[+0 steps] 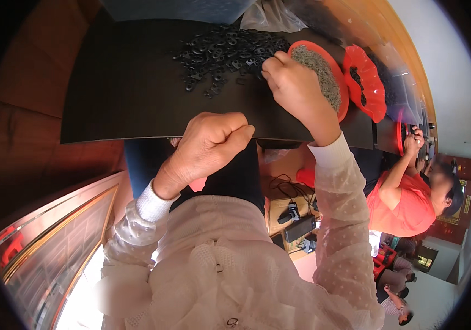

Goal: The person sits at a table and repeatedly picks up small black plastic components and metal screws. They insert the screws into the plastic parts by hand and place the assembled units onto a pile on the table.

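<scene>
My left hand (208, 143) is closed in a fist at the near edge of the dark table (125, 88), thumb pressed against the curled fingers. Whatever it may hold is hidden. Farther in and to the right, my right hand (298, 91) is closed too, its fingertips bent down beside a loose pile of small black plastic pieces (219, 52). I cannot make out anything between those fingers. Just right of it, a red plate (343, 107) holds a heap of tiny grey metal-looking parts (318, 66), and the hand partly covers its left side.
Beyond the plate stands a red wavy-rimmed dish (375, 91) with dark pieces. A clear plastic bag (271, 16) lies at the table's far side. To the right sits a co-worker in a red shirt (406, 203). Cables and a black box (299, 228) are below the table.
</scene>
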Available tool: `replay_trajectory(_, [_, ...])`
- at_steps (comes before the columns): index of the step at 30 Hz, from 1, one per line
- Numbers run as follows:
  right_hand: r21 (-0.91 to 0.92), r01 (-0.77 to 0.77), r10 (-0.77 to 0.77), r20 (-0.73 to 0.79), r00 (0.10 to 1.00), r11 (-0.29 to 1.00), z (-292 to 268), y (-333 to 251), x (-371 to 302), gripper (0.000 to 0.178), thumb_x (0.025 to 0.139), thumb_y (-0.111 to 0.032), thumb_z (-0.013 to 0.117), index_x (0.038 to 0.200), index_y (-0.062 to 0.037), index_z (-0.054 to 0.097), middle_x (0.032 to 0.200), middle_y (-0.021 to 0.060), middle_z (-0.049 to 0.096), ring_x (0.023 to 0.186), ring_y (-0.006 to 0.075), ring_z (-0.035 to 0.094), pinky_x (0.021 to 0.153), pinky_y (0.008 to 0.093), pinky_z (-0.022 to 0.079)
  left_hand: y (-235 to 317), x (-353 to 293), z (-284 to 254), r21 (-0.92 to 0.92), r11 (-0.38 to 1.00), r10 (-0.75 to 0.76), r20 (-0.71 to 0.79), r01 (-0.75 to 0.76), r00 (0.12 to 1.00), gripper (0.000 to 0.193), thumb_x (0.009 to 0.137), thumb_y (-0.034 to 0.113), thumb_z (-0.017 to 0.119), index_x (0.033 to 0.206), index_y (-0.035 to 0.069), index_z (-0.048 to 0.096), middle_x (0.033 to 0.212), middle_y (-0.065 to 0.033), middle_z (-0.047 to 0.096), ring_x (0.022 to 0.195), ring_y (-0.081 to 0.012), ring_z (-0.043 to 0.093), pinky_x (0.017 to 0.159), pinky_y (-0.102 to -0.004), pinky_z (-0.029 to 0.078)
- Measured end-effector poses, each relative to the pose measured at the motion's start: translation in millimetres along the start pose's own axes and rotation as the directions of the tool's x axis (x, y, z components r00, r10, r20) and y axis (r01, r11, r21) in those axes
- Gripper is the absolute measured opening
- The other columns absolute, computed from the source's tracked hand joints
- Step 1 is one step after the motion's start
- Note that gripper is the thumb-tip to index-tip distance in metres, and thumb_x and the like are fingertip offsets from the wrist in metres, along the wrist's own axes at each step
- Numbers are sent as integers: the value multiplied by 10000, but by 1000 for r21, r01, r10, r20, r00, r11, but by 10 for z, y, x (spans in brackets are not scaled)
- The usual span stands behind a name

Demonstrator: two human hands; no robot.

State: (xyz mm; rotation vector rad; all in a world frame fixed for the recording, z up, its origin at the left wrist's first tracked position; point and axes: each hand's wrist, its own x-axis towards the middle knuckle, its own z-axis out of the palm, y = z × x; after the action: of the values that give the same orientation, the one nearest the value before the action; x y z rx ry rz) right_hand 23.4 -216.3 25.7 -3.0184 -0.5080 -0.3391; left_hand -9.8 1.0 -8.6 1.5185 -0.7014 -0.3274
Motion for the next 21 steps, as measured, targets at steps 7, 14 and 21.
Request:
replay_trajectory(7, [65, 0, 0, -3, 1000, 998, -116, -58, -64, 61, 836, -107, 612, 852, -52, 593, 858, 92, 574, 753, 326, 620, 614, 435, 497, 17, 0, -10, 20, 1000, -3, -6, 3, 1000, 278, 904, 35, 554, 665, 2, 418, 546, 6, 382, 507, -47, 337, 440, -275, 299])
replay_trajectory(14, [-44, -12, 14, 39, 999, 999, -108, -250, -47, 161, 827, -170, 653, 831, -26, 584, 857, 115, 583, 732, 328, 637, 589, 433, 510, 18, 15, -9, 42, 999, 23, -13, -23, 1000, 279, 898, 39, 560, 664, 5, 413, 541, -4, 369, 503, -56, 336, 442, -279, 298])
replay_trajectory(21, [-56, 1, 2, 56, 998, 998, -119, -231, -25, 175, 818, -176, 671, 851, -25, 590, 868, 111, 583, 738, 328, 632, 589, 434, 508, 23, 21, -10, 25, 999, 28, -16, -27, 999, 286, 898, 38, 558, 657, 9, 408, 540, -3, 369, 498, -61, 338, 444, -279, 296])
